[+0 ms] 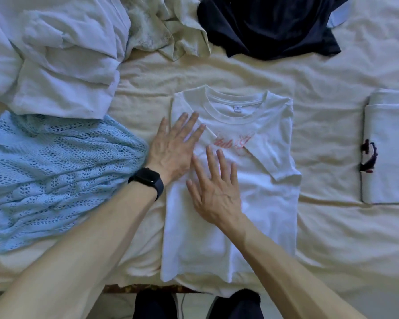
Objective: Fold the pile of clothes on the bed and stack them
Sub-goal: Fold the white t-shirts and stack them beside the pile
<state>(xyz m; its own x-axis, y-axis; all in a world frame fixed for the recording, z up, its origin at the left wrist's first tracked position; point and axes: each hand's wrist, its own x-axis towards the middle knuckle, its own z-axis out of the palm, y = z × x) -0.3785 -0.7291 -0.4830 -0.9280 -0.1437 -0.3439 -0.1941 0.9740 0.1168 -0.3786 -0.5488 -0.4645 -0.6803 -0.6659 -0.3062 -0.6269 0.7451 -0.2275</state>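
Observation:
A white T-shirt (263, 203) with pink lettering on the chest lies face up in the middle of the bed, both sides and sleeves folded inward. My left hand (175, 146), with a dark watch on its wrist, lies flat with spread fingers on the shirt's left shoulder fold. Just below it, my right hand (214, 187) presses flat on the shirt's middle. Neither hand holds anything.
A light blue knit garment (55, 169) lies at the left, white crumpled cloth (55, 54) behind it, a pale green garment (168, 31) and a dark navy one (270, 26) at the back. A folded white shirt (389, 146) sits at the right. The cream bedsheet (332, 88) ends at the near edge.

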